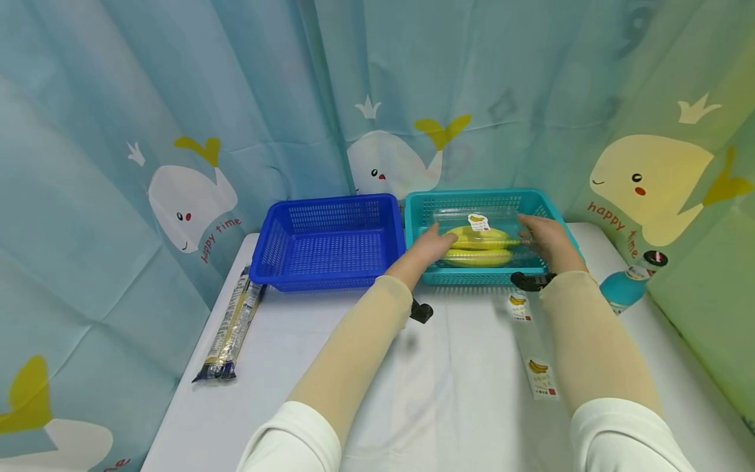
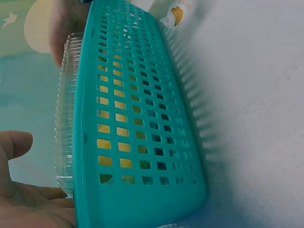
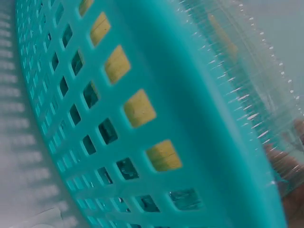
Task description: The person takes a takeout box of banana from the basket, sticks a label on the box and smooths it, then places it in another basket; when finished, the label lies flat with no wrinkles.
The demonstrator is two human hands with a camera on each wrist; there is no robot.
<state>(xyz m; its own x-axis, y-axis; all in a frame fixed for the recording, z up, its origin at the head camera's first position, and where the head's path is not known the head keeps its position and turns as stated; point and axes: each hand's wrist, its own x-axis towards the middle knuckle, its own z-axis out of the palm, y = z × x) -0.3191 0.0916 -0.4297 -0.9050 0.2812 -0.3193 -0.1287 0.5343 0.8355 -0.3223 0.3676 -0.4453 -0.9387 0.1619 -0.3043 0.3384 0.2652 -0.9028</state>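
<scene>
A clear plastic box (image 1: 501,216) with yellow bananas (image 1: 478,257) inside and a banana sticker on its lid sits in the teal basket (image 1: 466,278), its top rising above the rim in the left wrist view. My left hand (image 1: 426,251) is at the box's left end; the left wrist view shows its thumb raised apart from the box and the fingers extended beside the basket's end. At the right end of the box is my right hand (image 1: 551,239), its fingers reaching along that end. Part of the right hand is hidden behind the basket rim in the right wrist view.
A blue basket (image 1: 330,252) stands left of the teal one. Two long packets (image 1: 230,328) lie at the table's left edge. A blue bottle (image 1: 628,285) is at the right. A strip of banana stickers (image 1: 533,354) lies near my right forearm. A whale-print curtain (image 1: 283,98) hangs behind.
</scene>
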